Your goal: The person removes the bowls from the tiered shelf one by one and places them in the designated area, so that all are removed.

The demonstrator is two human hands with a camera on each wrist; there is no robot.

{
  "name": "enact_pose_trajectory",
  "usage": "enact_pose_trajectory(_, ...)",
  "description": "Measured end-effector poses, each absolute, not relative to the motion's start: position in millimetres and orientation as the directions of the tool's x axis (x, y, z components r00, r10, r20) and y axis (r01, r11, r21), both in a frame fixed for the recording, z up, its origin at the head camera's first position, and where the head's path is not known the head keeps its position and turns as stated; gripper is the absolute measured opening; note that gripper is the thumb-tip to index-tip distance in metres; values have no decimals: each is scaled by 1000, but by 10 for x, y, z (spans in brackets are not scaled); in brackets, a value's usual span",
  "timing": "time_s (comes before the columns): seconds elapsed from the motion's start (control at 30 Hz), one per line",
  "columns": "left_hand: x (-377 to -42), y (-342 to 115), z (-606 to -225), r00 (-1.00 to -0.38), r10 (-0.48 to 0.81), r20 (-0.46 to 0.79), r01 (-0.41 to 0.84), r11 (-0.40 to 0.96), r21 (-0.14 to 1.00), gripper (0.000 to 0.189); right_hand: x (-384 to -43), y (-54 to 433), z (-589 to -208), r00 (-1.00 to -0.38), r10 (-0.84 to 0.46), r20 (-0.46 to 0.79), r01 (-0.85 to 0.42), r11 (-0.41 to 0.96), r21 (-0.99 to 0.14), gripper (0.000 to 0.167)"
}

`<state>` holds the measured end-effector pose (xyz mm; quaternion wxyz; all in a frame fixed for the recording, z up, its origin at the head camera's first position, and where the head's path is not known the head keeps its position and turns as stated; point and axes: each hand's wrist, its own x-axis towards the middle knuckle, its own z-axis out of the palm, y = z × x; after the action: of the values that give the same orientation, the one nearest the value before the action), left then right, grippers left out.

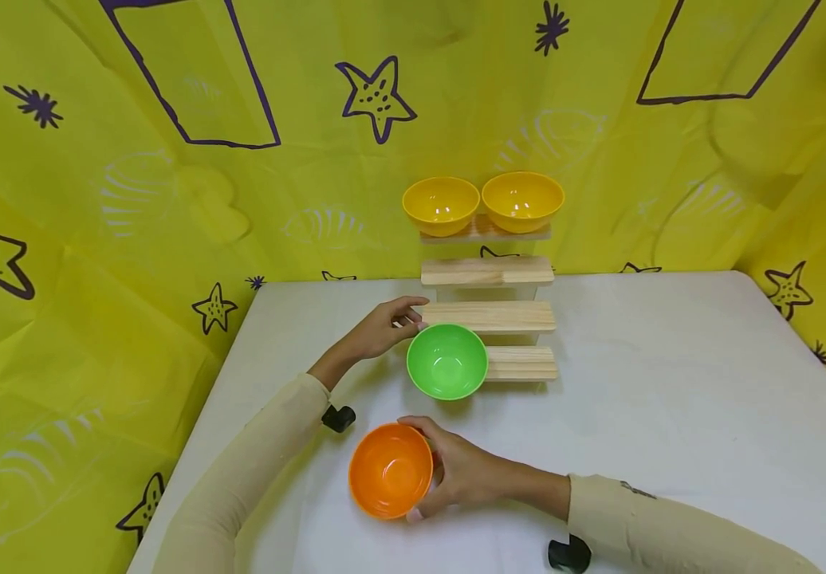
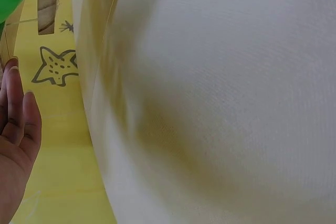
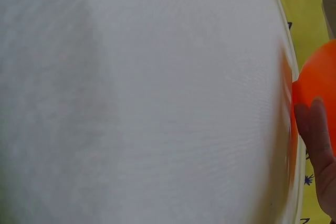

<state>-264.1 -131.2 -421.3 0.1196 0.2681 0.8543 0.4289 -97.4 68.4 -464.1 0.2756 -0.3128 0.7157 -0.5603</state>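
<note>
A green bowl [image 1: 447,362] stands upright at the left end of the lower steps of a wooden stepped rack [image 1: 488,317]. My left hand [image 1: 383,328] is at its upper left, the thumb right at the rim and the loosely extended fingers beside the rack. In the left wrist view, those fingers [image 2: 16,114] show below the bowl's green side. Nearer me, my right hand [image 1: 459,466] grips an orange bowl [image 1: 390,470] by its right side, fingers at the far rim and thumb at the near side. The orange bowl's opening faces up.
Two yellow bowls, a left one [image 1: 442,206] and a right one [image 1: 523,201], sit side by side on the rack's top step. White cloth covers the table [image 1: 671,399]. A yellow printed sheet [image 1: 298,191] hangs behind and at both sides.
</note>
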Motion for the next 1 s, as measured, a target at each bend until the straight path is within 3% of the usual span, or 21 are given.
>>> enact_pose_trajectory(1.0,-2641,-1301,-4206,-834,551,23,349,496,795,48,-1023,696,-4680,-675,-737,-41,-201,238,-950,112)
